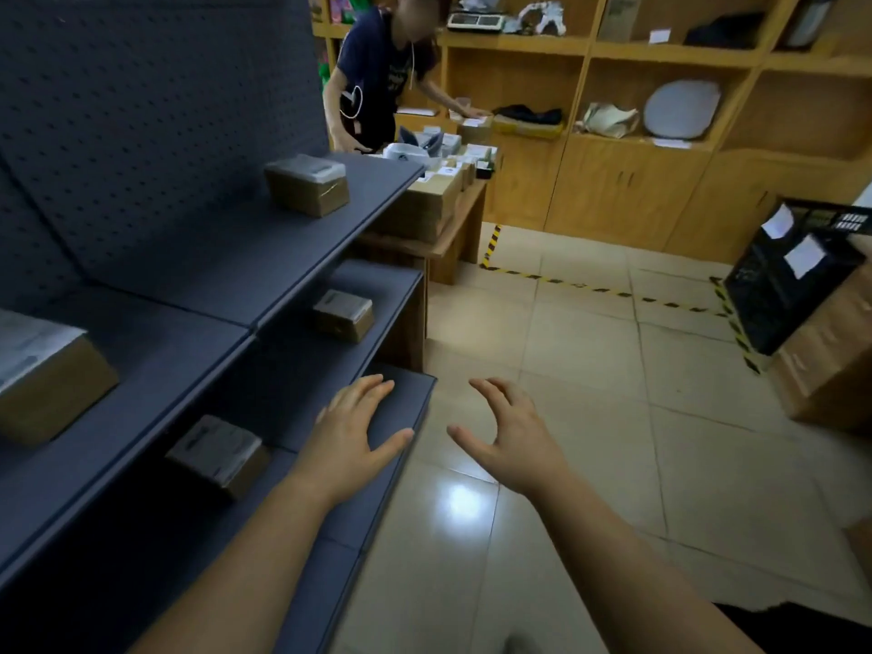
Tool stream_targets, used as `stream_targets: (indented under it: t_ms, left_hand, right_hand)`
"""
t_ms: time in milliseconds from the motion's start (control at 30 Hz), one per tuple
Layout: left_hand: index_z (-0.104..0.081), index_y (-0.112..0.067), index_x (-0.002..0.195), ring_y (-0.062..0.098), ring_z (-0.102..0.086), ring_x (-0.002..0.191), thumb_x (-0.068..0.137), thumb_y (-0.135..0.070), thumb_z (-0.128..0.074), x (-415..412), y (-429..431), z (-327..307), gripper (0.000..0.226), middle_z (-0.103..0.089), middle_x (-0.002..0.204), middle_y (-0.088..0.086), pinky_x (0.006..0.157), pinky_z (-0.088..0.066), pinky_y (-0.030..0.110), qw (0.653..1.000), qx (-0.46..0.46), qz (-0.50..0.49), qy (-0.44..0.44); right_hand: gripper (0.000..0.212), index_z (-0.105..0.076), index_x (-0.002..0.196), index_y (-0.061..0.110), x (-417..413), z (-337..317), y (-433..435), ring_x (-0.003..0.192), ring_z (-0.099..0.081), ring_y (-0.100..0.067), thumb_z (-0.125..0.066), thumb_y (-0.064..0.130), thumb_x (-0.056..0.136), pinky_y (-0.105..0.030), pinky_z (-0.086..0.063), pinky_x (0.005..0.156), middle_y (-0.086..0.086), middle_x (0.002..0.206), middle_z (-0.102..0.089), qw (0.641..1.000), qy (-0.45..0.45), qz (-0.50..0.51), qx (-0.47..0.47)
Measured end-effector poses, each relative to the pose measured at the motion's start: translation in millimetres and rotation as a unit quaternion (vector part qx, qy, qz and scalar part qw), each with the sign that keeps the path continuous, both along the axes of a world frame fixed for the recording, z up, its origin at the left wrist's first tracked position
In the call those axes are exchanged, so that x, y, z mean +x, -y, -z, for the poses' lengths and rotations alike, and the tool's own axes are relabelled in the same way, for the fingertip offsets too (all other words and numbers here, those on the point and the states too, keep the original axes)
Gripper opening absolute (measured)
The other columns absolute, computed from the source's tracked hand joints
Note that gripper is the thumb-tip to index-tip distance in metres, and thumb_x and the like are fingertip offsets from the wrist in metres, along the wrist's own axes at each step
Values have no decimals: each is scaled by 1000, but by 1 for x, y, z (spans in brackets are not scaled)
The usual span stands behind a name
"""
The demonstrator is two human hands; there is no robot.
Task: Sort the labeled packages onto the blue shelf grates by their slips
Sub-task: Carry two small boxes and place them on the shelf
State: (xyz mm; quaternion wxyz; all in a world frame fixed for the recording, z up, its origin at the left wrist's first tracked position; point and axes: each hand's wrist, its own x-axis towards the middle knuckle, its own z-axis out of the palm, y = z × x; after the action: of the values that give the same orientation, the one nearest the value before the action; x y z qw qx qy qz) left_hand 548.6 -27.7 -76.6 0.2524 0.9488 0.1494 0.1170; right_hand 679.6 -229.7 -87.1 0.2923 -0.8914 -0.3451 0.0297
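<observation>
Bare left grip (351, 431), lower centre of frame; bare right grip (512, 439) just right of it. Both forearms (226, 549) bare down to lower frame edge. Dark fabric patch (802, 627), lower right corner; garment unclear.

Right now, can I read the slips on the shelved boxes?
Head view: no, the slips on the boxes are blurred; the shelves are dim; a glare spot sits on the floor; frame edges smear.

Grey-blue shelves (226, 257), brown boxes (309, 188), yellow-black striped floor tape (590, 287), beige tiles (590, 394)
</observation>
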Motion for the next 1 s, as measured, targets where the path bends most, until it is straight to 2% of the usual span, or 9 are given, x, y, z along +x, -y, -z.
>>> stream_targets:
  t_ms: [100,267,400,600,767,900,1000]
  left_hand:
    - [-32,-32,146,6,-19,140,78,-73,-39,56,-9,20,80,-27,152,-14,113,-23,40,999,-18,-21,-16]
    - [-34,-31,145,6,-21,139,84,-64,-51,130,-30,43,72,-28,151,-13,114,-25,44,992,-62,-112,-24]
    - [-40,-27,142,9,-27,134,75,-74,-38,164,-57,66,82,-35,147,-9,109,-30,42,975,-76,-210,-15]
    - [-41,-26,142,14,-30,134,74,-74,-37,185,-85,110,83,-37,147,-6,109,-30,39,942,-94,-322,-24]
    - [-42,-22,142,17,-29,136,73,-74,-37,217,-116,149,86,-36,149,-3,111,-26,36,916,-130,-379,-23]
    - [-39,-24,144,20,-31,136,73,-75,-37,240,-145,172,87,-35,150,-2,111,-28,41,895,-137,-424,-31]
    - [-40,-23,143,22,-33,135,74,-73,-38,249,-156,177,85,-36,150,0,109,-28,39,876,-135,-462,-24]
  right_hand:
    - [79,-37,147,31,63,17,-16,134,-36,-14,-47,73,80,-33,-35,110,7,145,-39,999,-17,-25,-11]
    - [77,-33,148,31,166,33,-58,135,-34,-14,-50,69,84,-33,-34,111,7,148,-37,993,-45,-99,-47]
    - [75,-34,147,33,234,48,-113,133,-37,-15,-47,71,84,-33,-37,107,8,147,-38,981,-32,-174,-78]
    - [74,-36,148,30,282,80,-189,135,-35,-16,-53,67,87,-33,-35,110,4,148,-38,956,-58,-270,-100]
    - [73,-38,147,26,311,117,-243,135,-37,-17,-57,62,87,-26,-34,105,3,146,-40,938,-77,-312,-126]
    - [77,-35,149,26,343,137,-300,140,-30,-20,-60,62,85,-34,-33,111,-2,151,-34,931,-115,-326,-115]
    - [87,-34,149,21,355,151,-343,140,-29,-26,-60,68,81,-41,-35,112,-6,151,-33,932,-110,-326,-115]
